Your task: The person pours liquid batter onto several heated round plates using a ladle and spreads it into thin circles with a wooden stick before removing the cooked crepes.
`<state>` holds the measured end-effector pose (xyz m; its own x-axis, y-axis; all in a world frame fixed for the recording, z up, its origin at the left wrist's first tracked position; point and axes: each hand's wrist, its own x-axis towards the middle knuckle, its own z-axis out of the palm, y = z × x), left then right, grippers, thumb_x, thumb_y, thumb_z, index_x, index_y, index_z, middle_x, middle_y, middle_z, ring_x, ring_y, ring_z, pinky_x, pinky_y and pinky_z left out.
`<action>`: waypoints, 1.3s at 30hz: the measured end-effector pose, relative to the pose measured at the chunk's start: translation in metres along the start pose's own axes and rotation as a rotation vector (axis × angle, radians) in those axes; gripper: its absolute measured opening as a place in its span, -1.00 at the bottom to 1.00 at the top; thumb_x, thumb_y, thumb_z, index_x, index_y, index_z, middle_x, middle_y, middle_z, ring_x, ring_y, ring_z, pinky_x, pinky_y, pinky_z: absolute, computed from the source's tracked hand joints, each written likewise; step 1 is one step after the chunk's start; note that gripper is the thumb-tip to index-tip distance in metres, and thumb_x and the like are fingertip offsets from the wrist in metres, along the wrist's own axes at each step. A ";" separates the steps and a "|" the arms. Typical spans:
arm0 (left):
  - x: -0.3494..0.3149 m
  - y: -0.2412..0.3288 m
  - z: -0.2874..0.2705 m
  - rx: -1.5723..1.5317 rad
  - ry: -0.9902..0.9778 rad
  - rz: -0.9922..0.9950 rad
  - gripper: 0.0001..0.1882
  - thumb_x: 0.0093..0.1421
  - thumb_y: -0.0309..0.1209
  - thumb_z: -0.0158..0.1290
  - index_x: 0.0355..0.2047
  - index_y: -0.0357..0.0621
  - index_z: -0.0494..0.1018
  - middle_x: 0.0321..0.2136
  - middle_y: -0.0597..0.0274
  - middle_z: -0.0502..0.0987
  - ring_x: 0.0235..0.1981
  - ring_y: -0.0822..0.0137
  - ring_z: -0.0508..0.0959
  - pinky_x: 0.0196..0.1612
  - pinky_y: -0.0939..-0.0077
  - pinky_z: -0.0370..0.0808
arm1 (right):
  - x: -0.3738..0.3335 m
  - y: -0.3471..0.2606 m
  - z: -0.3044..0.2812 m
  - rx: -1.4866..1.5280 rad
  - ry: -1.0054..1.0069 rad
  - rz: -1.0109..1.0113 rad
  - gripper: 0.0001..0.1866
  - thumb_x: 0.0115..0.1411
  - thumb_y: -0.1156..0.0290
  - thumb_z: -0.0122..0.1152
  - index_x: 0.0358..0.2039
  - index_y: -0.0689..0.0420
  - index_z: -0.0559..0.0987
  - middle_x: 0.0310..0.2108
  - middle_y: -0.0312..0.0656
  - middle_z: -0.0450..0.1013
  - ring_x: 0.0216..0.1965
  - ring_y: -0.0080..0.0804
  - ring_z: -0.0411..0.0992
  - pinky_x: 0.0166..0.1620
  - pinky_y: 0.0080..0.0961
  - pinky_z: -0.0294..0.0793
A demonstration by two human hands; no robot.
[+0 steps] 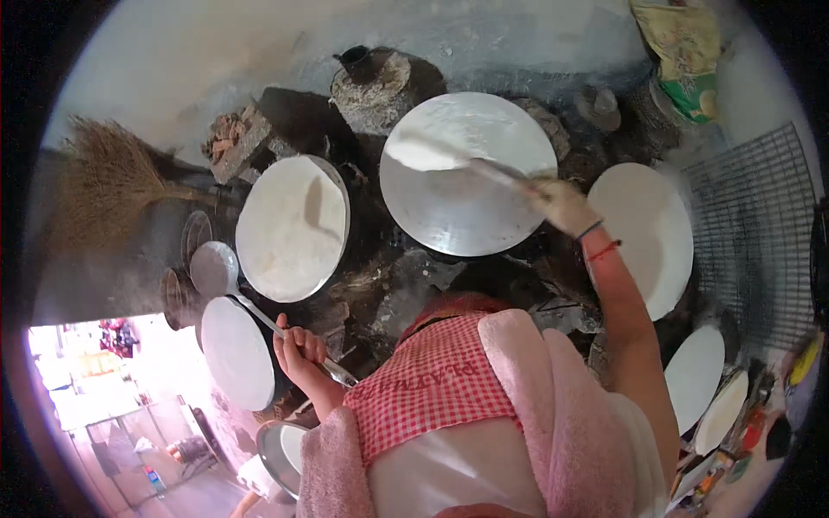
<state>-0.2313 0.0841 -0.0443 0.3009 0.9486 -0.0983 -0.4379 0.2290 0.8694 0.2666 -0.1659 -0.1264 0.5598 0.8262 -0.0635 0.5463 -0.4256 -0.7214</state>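
Note:
My right hand (560,205) reaches over the middle round griddle (471,229), closed on a long, flat spreader (496,173) blurred by motion. Wet white batter (453,129) covers the far part of that griddle; its near part shows bare metal. At the lower left, my left hand (302,352) is closed round the metal handle (266,318) of a long ladle. The handle runs up toward a round, pale grey bowl (214,269), which seems to be the ladle's head. Beside this hand is a round griddle covered by a white sheet (237,354).
Round white sheets lie on griddles at the left (294,229) and right (641,242), with another (695,380) lower right. A straw broom (112,181), broken bricks (233,134) and a dark small pot (356,62) stand along the wall. A wire rack (760,233) leans at the right.

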 end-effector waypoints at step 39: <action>-0.017 -0.062 0.020 1.245 -0.629 0.027 -0.35 0.19 -0.58 0.19 0.32 -0.10 0.39 -0.19 -0.04 0.56 -0.20 0.03 0.58 -0.09 0.30 0.53 | -0.154 -0.005 0.089 0.125 -0.049 0.127 -0.57 0.28 0.23 0.26 0.12 0.12 0.60 -0.08 0.08 0.58 -0.03 0.04 0.54 0.04 -0.17 0.52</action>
<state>-0.1920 0.0498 -0.0870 0.7754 0.6176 -0.1316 0.4824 -0.4450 0.7545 0.1219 -0.2586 -0.1750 0.5868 0.7869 -0.1907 0.3896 -0.4809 -0.7855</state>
